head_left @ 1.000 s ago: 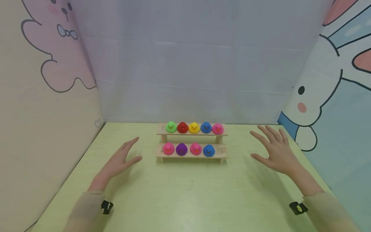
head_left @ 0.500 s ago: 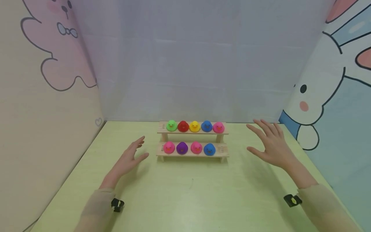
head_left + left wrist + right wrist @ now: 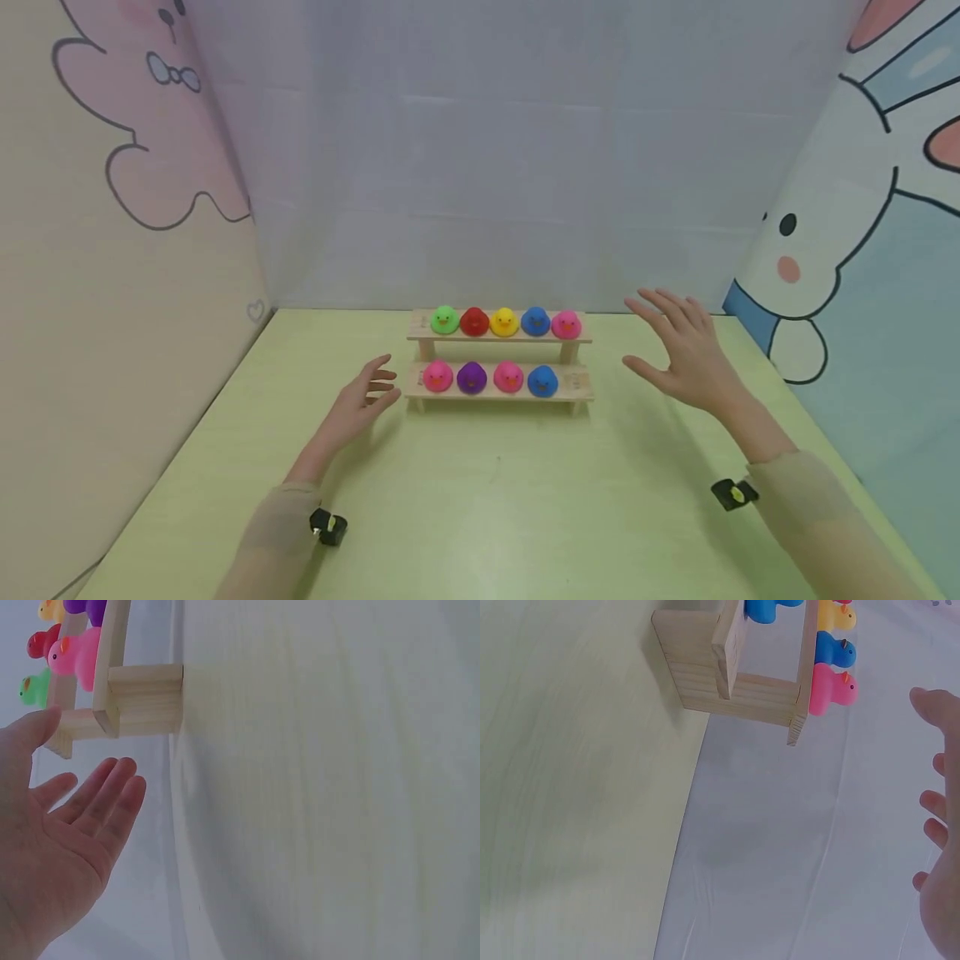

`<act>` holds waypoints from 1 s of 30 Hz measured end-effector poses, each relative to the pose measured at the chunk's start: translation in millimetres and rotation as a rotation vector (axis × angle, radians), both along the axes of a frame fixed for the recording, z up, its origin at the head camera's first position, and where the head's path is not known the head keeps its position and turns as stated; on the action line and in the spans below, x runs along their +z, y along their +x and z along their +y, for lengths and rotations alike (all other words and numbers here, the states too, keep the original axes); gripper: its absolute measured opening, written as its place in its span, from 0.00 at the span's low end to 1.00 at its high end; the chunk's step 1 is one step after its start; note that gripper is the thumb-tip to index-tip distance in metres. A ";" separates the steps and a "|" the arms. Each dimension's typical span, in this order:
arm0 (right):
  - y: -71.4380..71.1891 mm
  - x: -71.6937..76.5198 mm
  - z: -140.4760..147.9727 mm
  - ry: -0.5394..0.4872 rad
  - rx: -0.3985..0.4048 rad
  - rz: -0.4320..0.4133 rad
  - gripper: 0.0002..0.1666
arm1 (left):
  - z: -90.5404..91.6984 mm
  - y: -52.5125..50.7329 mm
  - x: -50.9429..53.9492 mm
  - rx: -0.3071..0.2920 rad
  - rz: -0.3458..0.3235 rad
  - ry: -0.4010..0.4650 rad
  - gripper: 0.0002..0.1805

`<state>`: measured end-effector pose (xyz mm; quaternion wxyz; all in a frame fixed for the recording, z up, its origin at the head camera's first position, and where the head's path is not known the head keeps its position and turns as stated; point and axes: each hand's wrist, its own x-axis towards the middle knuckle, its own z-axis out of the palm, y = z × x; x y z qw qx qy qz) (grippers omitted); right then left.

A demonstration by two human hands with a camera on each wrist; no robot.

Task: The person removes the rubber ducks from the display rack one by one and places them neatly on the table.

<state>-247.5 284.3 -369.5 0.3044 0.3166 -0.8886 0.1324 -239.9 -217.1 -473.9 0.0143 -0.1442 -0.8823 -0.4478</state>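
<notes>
A two-tier wooden stand (image 3: 491, 397) holds a row of rubber ducks on each step. On the upper step sit a green duck (image 3: 445, 320), a red duck (image 3: 474, 322), a yellow duck (image 3: 504, 322), a blue duck (image 3: 536, 321) and a pink duck (image 3: 566, 325). Below are two pink ducks, a purple duck (image 3: 472, 377) between them, and a blue duck (image 3: 543, 381) at the right. My left hand (image 3: 356, 410) hovers just left of the lower step, fingers relaxed, holding nothing. Right of the stand, my right hand (image 3: 686, 354) is raised with spread fingers, also holding nothing.
The stand is on a pale yellow-green table (image 3: 480, 500). A light curtain (image 3: 480, 167) hangs behind it. Side panels with a cartoon bear (image 3: 172, 158) and a cartoon rabbit (image 3: 817, 242) flank the table.
My left hand has moved right and closer to the stand's left end. My right hand has shifted leftward and forward. The ducks have stayed in place on the stand.
</notes>
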 end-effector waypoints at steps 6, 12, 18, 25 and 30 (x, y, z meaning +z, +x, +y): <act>-7.3 -1.4 -9.0 -0.045 0.020 0.013 0.48 | 9.4 -2.3 -2.4 0.004 -0.071 0.115 0.35; -15.1 -6.0 -15.8 -0.122 0.049 0.024 0.44 | 19.5 -6.0 -2.8 0.038 -0.211 0.231 0.37; -27.9 -9.9 -23.9 -0.207 0.092 0.028 0.43 | 23.5 -10.6 -4.7 0.063 -0.272 0.294 0.35; -36.1 -18.1 -33.6 -0.292 0.107 -0.054 0.44 | 29.2 -10.8 -6.5 0.064 -0.317 0.314 0.33; -41.4 -20.5 -41.1 -0.310 0.105 -0.099 0.42 | 30.7 -10.4 -7.8 0.082 -0.363 0.363 0.34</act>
